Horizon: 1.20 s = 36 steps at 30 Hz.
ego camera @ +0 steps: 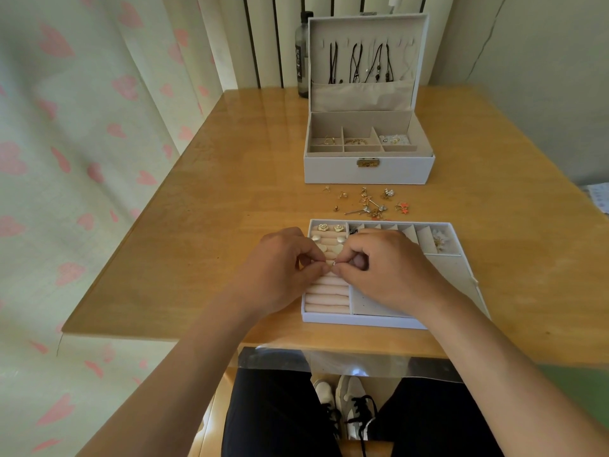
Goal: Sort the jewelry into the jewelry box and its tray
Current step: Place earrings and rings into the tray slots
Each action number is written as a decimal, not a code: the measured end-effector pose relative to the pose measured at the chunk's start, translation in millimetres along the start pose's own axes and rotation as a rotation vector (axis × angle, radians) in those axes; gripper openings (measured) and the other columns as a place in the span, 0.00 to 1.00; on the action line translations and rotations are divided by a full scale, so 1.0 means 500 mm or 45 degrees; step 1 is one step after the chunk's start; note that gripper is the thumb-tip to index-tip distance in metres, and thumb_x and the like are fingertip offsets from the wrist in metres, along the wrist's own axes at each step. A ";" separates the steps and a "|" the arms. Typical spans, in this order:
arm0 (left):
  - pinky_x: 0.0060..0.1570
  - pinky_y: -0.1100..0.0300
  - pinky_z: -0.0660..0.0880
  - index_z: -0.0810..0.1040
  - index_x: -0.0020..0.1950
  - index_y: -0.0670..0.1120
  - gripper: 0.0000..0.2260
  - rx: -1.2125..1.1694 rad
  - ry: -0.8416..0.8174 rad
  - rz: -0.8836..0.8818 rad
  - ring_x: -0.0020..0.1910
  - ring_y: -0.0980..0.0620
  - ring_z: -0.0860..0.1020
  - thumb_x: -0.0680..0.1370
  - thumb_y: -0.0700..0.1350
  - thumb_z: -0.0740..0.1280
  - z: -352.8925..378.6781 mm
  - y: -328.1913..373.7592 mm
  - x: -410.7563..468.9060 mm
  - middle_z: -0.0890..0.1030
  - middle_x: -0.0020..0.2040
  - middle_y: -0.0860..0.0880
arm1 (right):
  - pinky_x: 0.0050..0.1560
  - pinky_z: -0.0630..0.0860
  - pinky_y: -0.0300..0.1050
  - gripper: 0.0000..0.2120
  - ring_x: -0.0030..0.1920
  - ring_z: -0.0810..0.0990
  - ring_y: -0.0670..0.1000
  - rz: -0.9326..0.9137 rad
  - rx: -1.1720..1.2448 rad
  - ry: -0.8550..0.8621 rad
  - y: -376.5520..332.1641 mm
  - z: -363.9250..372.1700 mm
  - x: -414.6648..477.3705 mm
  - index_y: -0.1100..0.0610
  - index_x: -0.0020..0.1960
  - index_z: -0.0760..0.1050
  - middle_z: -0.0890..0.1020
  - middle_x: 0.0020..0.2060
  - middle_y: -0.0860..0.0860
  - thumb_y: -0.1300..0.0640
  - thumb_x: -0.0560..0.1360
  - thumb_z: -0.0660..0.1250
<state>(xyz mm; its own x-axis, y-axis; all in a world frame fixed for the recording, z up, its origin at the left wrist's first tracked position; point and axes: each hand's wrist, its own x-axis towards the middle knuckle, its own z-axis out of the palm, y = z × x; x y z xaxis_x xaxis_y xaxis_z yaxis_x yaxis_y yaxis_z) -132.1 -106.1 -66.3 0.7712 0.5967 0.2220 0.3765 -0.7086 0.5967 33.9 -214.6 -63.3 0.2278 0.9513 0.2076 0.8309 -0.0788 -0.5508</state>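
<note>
Head view: left hand point(280, 263) and right hand point(384, 270) pinch one stud point(333, 263) over the tray point(362, 322), left side.

Can't really tell what the tiny shiny bit point(334, 263) pinched between the left hand point(280, 262) and right hand point(387, 270) is, and they cover the middle of the tray point(362, 320).

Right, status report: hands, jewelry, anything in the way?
Left hand and right hand pinch a small piece over ring rolls in the tray. Loose earrings lie between tray and jewelry box. Nothing blocking.
</note>
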 end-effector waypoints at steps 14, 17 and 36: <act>0.37 0.72 0.68 0.87 0.46 0.48 0.02 -0.042 0.009 0.044 0.39 0.59 0.75 0.74 0.42 0.75 -0.003 -0.009 0.002 0.78 0.39 0.57 | 0.37 0.74 0.46 0.02 0.35 0.73 0.42 0.020 0.025 0.031 0.002 0.004 0.002 0.46 0.40 0.83 0.74 0.29 0.40 0.51 0.72 0.72; 0.37 0.72 0.69 0.87 0.46 0.48 0.02 -0.048 0.015 0.046 0.40 0.58 0.75 0.74 0.42 0.75 -0.002 -0.009 0.003 0.78 0.39 0.56 | 0.38 0.75 0.46 0.03 0.35 0.73 0.40 0.021 0.006 0.015 0.001 0.003 0.003 0.46 0.41 0.83 0.74 0.30 0.38 0.52 0.72 0.72; 0.36 0.72 0.68 0.87 0.53 0.48 0.14 -0.061 -0.053 0.191 0.36 0.56 0.75 0.73 0.40 0.65 -0.027 -0.013 -0.017 0.78 0.41 0.55 | 0.38 0.76 0.43 0.11 0.36 0.78 0.44 0.011 0.145 0.005 0.004 -0.011 -0.010 0.48 0.44 0.86 0.81 0.33 0.44 0.61 0.73 0.68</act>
<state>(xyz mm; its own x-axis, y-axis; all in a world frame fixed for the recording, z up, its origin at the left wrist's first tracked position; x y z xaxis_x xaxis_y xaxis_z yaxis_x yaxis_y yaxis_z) -148.3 -101.4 -61.7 0.8381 0.4683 0.2797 0.2312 -0.7694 0.5955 37.5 -221.1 -60.8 0.2368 0.9496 0.2052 0.7658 -0.0524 -0.6409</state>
